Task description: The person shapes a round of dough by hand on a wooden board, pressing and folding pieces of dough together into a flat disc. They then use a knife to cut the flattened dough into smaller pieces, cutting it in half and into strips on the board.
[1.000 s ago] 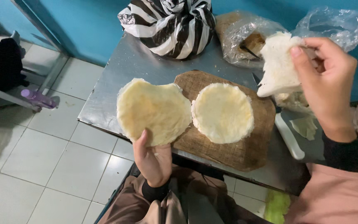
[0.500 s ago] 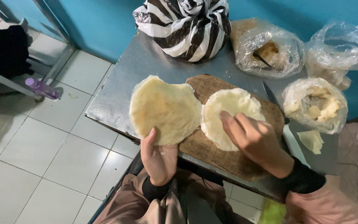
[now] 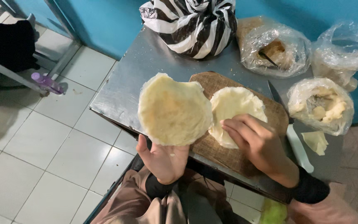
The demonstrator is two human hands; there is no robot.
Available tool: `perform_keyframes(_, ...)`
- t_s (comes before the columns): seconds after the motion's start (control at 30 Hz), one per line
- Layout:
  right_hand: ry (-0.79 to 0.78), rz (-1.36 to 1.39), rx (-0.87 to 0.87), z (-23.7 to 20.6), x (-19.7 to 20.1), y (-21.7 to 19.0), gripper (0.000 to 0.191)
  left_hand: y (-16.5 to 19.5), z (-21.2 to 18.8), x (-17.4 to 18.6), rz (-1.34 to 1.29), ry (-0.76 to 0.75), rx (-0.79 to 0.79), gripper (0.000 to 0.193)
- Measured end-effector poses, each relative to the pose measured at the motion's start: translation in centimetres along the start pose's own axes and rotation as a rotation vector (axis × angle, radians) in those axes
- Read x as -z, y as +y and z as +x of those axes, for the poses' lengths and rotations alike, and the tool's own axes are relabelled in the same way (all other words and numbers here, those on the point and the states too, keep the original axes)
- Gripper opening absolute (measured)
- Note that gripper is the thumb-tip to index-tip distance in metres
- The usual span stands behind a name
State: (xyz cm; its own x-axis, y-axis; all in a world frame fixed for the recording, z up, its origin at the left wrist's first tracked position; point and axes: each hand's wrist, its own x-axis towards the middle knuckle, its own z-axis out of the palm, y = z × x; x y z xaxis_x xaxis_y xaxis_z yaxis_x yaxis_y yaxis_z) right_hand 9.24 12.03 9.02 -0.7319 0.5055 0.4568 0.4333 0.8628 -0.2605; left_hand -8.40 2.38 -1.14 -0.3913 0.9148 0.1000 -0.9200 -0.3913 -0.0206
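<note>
Landmark: the wooden board (image 3: pixel 245 153), brown, rough-grained, rounded corners, lying on a dull steel surface (image 3: pixel 146 79).

Left hand (image 3: pixel 164 159), at the board's near-left corner: palm up, its grip spread open and flat, a dough round (image 3: pixel 174 108) resting on the fingers. The round is pale yellow, thin and floury, with an uneven edge, roughly circular with no clear long axis. It tilts a little toward the camera and overhangs the board's left edge.

Right hand (image 3: pixel 260 145), over the board's near half: fingers bent, tips pressing the near-right edge of a second dough round (image 3: pixel 235 110). This grip is half curled and touches the dough; whether it pinches the edge cannot be told. This round lies flat on the board, paler, smooth, slightly oval, its longer run going from the near-left to the far-right.

Past the board's far edge: a black-and-white striped bag (image 3: pixel 191 25), glossy, knotted at the top. To the far right of the board: a clear crinkled plastic bag (image 3: pixel 272 47) with brownish contents. Right of the board: a clear bag of pale dough lumps (image 3: pixel 322 105), mouth open. Just beside the board's right edge: a knife (image 3: pixel 299 145) with a white handle, lying along that edge, blade pointing away. A flat dough scrap (image 3: pixel 315 142) lies right of the knife.
</note>
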Motion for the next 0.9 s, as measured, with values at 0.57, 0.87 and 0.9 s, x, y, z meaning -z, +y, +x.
perform_keyframes(0.57,-0.062,-0.023,0.331,-1.0,1.6,-4.1,0.033,-3.6,-6.0,4.1,0.039,-0.244,0.146,0.065)
perform_keyframes(0.87,-0.01,-0.215,0.499,-1.5,1.5,-4.6,0.029,-2.5,-6.2,2.9,0.293,-0.231,0.23,0.091)
perform_keyframes(0.9,0.006,-0.192,0.481,-1.5,1.4,-4.7,0.027,-2.6,-6.3,3.3,0.256,-0.238,0.226,0.09)
